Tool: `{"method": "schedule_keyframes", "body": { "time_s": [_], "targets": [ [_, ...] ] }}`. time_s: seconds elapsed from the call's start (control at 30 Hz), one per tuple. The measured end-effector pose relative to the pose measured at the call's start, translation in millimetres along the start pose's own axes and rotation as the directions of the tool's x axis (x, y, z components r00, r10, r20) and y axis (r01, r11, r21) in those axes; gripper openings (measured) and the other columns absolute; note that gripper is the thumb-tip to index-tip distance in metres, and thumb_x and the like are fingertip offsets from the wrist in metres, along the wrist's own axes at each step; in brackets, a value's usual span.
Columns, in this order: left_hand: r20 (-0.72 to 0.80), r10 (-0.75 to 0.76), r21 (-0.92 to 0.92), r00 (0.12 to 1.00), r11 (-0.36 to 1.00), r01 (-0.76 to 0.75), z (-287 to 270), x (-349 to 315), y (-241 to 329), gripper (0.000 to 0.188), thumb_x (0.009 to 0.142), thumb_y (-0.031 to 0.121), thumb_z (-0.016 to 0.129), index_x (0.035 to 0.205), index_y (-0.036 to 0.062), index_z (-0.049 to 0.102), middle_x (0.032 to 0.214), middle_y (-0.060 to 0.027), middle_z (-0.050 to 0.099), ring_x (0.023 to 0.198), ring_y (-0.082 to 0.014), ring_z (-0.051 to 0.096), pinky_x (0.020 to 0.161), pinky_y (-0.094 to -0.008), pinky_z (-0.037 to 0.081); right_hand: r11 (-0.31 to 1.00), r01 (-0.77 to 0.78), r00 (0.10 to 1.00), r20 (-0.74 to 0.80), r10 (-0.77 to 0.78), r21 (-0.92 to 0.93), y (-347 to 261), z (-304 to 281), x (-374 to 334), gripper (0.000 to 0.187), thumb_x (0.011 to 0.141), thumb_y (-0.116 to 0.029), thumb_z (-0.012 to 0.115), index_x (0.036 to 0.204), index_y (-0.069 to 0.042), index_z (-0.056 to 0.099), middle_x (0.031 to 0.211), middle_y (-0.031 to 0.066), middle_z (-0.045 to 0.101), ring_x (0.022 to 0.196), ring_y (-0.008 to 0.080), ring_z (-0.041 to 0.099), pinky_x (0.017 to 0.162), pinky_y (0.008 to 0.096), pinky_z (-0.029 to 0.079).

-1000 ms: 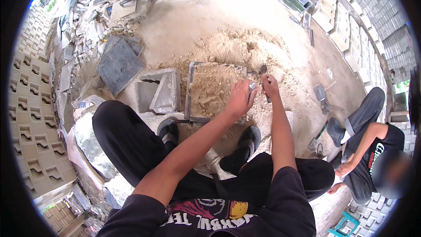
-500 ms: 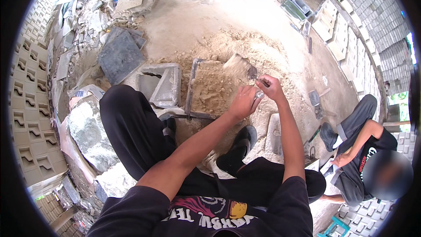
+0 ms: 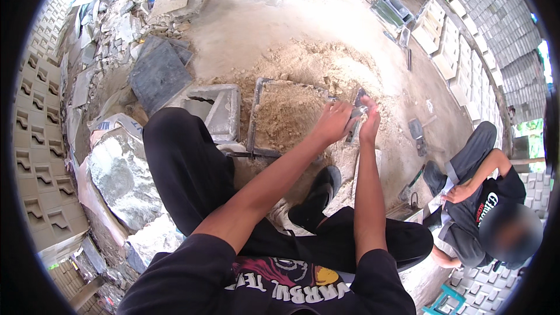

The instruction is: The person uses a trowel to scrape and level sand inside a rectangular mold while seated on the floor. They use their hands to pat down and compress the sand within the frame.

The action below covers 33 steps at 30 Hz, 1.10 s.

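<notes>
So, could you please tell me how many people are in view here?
2: the camera wearer, left hand and right hand near the sand-filled frame, and a co-worker at the lower right. Others may be hidden.

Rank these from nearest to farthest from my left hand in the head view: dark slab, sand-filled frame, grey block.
1. Sand-filled frame: just left of your left hand.
2. Grey block: left of the frame.
3. Dark slab: farther left, past the block.
</notes>
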<state>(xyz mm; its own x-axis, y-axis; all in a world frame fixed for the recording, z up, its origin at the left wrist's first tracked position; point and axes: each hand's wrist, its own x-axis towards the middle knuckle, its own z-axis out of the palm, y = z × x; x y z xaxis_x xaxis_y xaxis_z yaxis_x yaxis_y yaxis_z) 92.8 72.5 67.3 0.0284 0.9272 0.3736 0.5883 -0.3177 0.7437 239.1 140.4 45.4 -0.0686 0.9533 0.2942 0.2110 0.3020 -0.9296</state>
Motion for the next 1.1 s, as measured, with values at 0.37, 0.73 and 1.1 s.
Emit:
{"method": "schedule_keyframes", "body": {
  "time_s": [0.37, 0.73, 1.1],
  "targets": [
    [0.041, -0.133, 0.233, 0.99, 0.965, 0.12, -10.6, -24.3, -32.5, 0.07, 0.09, 0.047, 0.054, 0.14, 0.002, 0.036, 0.145, -0.018, 0.038, 0.14, -0.0331, 0.027, 0.116, -0.0548, 0.008, 0.917, -0.08, 0.975, -0.163, 0.154, 0.39, -42.9, 55.1, 0.3, 0.055, 0.101, -0.047, 0.04, 0.068, -0.004, 0.048, 0.062, 0.0028, 0.049, 0.06, 0.0143, 0.049, 0.057, 0.0303, 0.042],
    [-0.171, -0.33, 0.444, 0.929, 0.816, 0.371, -46.8, -56.3, -76.0, 0.1, 0.084, 0.067, 0.051, 0.146, -0.0054, 0.022, 0.152, -0.0225, 0.025, 0.146, -0.0327, 0.015, 0.117, -0.0548, 0.005, 0.919, 0.039, 0.97, -0.235, 0.059, 0.392, -176.2, 58.8, 45.4, 0.049, 0.097, -0.026, 0.059, 0.056, -0.013, 0.036, 0.045, -0.0036, 0.029, 0.038, 0.0068, 0.025, 0.037, 0.026, 0.019],
    [-0.171, -0.307, 0.393, 0.936, 0.85, 0.35, -46.0, -50.8, -74.3, 0.096, 0.084, 0.062, 0.056, 0.146, -0.0045, 0.024, 0.151, -0.0205, 0.029, 0.145, -0.031, 0.019, 0.118, -0.0508, 0.008, 0.901, -0.111, 0.959, 0.282, -0.013, 0.42, -179.2, 103.0, 80.8, 0.041, 0.095, -0.014, 0.056, 0.058, -0.01, 0.04, 0.047, -0.0034, 0.031, 0.038, 0.0065, 0.025, 0.038, 0.0258, 0.018]
  ]
}}
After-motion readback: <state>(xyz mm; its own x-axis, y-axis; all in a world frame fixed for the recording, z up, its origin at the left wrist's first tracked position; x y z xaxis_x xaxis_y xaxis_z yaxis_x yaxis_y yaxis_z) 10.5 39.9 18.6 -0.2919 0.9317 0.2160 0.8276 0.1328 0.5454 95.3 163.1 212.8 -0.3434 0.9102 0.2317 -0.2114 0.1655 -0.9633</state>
